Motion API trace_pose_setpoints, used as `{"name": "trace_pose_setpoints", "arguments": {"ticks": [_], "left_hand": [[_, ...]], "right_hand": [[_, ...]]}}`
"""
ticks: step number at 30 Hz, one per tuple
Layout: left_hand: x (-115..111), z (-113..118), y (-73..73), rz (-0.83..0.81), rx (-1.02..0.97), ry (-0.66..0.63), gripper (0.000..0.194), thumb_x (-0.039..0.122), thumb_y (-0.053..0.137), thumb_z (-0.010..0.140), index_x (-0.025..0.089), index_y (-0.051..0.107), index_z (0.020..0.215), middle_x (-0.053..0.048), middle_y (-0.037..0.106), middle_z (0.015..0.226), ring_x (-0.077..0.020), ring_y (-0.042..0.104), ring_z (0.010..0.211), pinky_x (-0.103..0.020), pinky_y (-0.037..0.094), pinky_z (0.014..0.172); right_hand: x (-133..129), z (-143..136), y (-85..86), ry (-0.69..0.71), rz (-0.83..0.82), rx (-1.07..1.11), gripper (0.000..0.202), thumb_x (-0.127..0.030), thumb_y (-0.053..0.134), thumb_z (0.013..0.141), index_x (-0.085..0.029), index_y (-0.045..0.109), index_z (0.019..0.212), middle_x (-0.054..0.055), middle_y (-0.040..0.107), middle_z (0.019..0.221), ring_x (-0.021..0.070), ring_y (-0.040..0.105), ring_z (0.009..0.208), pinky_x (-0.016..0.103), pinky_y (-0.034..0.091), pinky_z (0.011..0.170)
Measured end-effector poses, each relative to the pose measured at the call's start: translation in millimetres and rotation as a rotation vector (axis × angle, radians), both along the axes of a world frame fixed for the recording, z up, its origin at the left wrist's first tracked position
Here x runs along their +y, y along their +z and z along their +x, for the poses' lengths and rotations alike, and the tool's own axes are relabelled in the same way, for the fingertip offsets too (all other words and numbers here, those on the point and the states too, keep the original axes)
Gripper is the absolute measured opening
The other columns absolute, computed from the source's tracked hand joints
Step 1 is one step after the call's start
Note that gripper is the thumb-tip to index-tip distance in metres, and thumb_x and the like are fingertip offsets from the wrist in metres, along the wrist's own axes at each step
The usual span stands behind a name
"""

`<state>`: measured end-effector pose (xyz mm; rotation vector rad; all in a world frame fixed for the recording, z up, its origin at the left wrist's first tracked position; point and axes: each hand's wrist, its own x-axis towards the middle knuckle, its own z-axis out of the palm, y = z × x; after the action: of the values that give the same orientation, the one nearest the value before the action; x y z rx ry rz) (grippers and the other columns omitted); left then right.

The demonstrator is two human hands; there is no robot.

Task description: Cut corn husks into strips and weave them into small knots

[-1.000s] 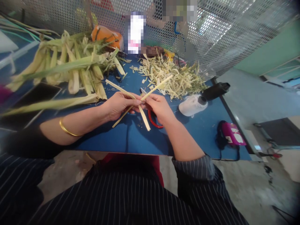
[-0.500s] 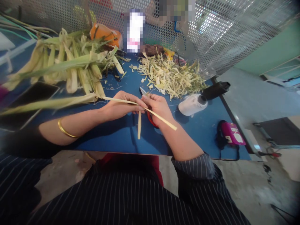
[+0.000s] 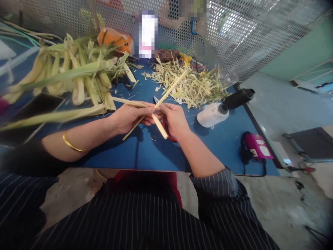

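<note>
My left hand (image 3: 131, 116) is closed in a pinch around pale yellow-green plant strips (image 3: 170, 89) that cross at the fingertips. One strip points up and right, a wider folded end points down and right, a thin one hangs down and left, and another runs back over the left hand. My right hand (image 3: 176, 121) pinches the strips at the same crossing, its fingertips against the left ones. Under the right hand show the blade tip and red handle of scissors (image 3: 171, 138); whether it holds them or they lie on the table, I cannot tell.
Bundled leafy stalks (image 3: 75, 76) lie left on the blue table (image 3: 114, 152), near a dark flat panel (image 3: 43, 107). A heap of cut strips (image 3: 192, 85) lies at the back. To the right are a white thread spool (image 3: 212, 116), a black cone (image 3: 239, 99) and a magenta box (image 3: 260, 146).
The strip that pointed down and right over my right wrist now points up and right. The hanging piece has swung to the right, and a thin strip shows at lower left.
</note>
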<state>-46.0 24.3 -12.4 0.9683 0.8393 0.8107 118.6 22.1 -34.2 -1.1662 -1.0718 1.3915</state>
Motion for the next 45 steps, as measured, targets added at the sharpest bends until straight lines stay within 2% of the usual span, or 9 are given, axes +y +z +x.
{"name": "trace_pose_setpoints", "arguments": {"ticks": [7,14,22,26,28,32,34,40,45], "left_hand": [[6.2,-6.6,11.3,-0.143,-0.105,0.057,0.031,0.036,0.052,0.092,0.01,0.069,0.097,-0.013,0.075,0.088,-0.0175,0.072,0.069,-0.022,0.056,0.056],[8.3,-5.3,3.2,-0.084,-0.081,0.12,0.023,0.024,0.061,0.085,0.009,0.069,0.1,-0.012,0.075,0.086,-0.0168,0.071,0.071,-0.021,0.055,0.057],[5.7,-0.9,1.8,-0.098,-0.012,0.203,0.009,0.012,0.064,0.082,0.011,0.069,0.089,-0.005,0.07,0.067,-0.0109,0.066,0.057,-0.017,0.052,0.052],[8.1,-1.9,0.0,-0.108,-0.051,0.21,0.011,0.014,0.064,0.082,0.01,0.069,0.092,-0.006,0.072,0.074,-0.0089,0.064,0.054,-0.016,0.054,0.052],[9.0,-2.9,0.8,-0.094,-0.08,0.2,0.015,0.014,0.06,0.086,0.009,0.068,0.097,-0.009,0.074,0.082,-0.0127,0.069,0.064,-0.019,0.057,0.058],[8.7,-3.1,2.9,-0.052,-0.114,0.193,0.021,0.012,0.059,0.085,0.01,0.066,0.105,-0.013,0.074,0.094,-0.0194,0.072,0.085,-0.025,0.059,0.072],[8.0,-2.0,2.3,-0.012,-0.134,0.175,0.022,0.012,0.061,0.084,0.01,0.066,0.105,-0.012,0.074,0.096,-0.0187,0.072,0.088,-0.026,0.058,0.076],[6.6,2.7,-4.9,0.038,-0.158,0.2,0.017,0.013,0.064,0.079,0.014,0.067,0.096,-0.006,0.074,0.088,-0.013,0.07,0.081,-0.024,0.054,0.079],[5.5,4.9,-10.6,0.039,-0.133,0.18,0.022,0.016,0.07,0.075,0.014,0.066,0.097,-0.005,0.074,0.081,-0.0124,0.068,0.074,-0.023,0.053,0.075]], "right_hand": [[5.3,17.8,13.9,-0.19,0.399,-0.501,0.013,-0.021,0.061,0.079,-0.02,0.068,0.09,-0.002,0.064,0.076,0.0111,0.056,0.069,0.027,0.043,0.067],[-9.8,11.9,31.2,0.099,0.51,-0.507,0.018,-0.021,0.062,0.08,-0.022,0.064,0.098,0.0,0.066,0.086,0.0141,0.06,0.077,0.029,0.047,0.073],[-16.8,5.6,20.8,0.076,0.821,-0.835,0.019,-0.034,0.053,0.091,-0.023,0.066,0.082,0.003,0.069,0.083,0.0165,0.06,0.079,0.033,0.044,0.079],[-16.6,5.9,20.7,0.123,0.885,-0.925,0.019,-0.033,0.054,0.091,-0.023,0.067,0.082,0.002,0.071,0.083,0.0163,0.061,0.08,0.034,0.042,0.083],[-17.4,8.2,25.6,0.045,0.86,-0.903,0.021,-0.033,0.052,0.092,-0.023,0.066,0.082,0.002,0.07,0.082,0.0164,0.062,0.079,0.035,0.043,0.084],[-21.0,14.7,35.8,-0.429,0.882,-0.874,0.022,-0.037,0.049,0.092,-0.022,0.065,0.09,0.007,0.066,0.089,0.0212,0.06,0.09,0.04,0.043,0.087],[-23.6,14.4,36.4,-0.553,0.94,-0.915,0.023,-0.038,0.05,0.092,-0.021,0.065,0.087,0.008,0.064,0.088,0.0224,0.058,0.091,0.04,0.042,0.088],[-27.3,-8.7,14.7,0.005,0.793,-1.083,0.027,-0.042,0.056,0.089,-0.02,0.064,0.075,0.003,0.062,0.075,0.0151,0.054,0.07,0.03,0.039,0.069],[-23.2,-19.9,-0.9,0.118,0.601,-1.008,0.022,-0.033,0.057,0.087,-0.019,0.058,0.069,0.002,0.06,0.074,0.0139,0.052,0.068,0.028,0.035,0.063]]}}
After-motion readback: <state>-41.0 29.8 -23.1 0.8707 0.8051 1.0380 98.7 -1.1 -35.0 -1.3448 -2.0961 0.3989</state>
